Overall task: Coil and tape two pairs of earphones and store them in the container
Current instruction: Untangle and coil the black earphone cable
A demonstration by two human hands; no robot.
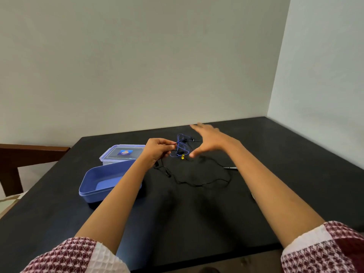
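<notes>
Two grips, left grip [159, 149] and right grip [208, 138], two pairs of earphones, blue earphones [180, 148] pinched in the left grip, black earphones [197, 183] below it, one box [92, 186] and one lid [122, 152] left of it, one bench [275, 154], one chair [29, 152]

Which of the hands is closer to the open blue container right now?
Left. The left hand is just beyond the far right corner of the container, pinching the blue cable; the right hand is open farther right, past that cable.

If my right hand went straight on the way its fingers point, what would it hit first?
Likely the wall: the right hand points past the blue earphones, above the table, though depth is unclear.
</notes>
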